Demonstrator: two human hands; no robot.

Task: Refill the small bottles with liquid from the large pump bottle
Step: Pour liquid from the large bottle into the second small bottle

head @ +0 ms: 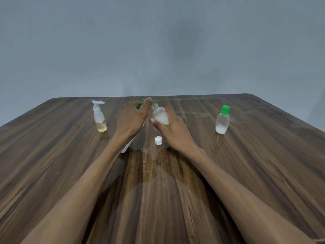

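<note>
Uncapped small bottle (pixel 160 115) in right hand (pixel 173 131), left hand (pixel 131 118) on green pump (pixel 140 106).

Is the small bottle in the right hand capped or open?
Open. The small bottle shows a bare threaded neck, tilted toward the green pump nozzle, and a white cap lies on the table.

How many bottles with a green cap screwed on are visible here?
1: the green-capped bottle standing at the table's right. The bottle in the right hand is uncapped; the left hand may hide others.

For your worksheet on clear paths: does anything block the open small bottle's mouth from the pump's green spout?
Nothing visible does. The right hand tilts the uncapped small bottle against the green spout; its white cap lies on the table.
</note>
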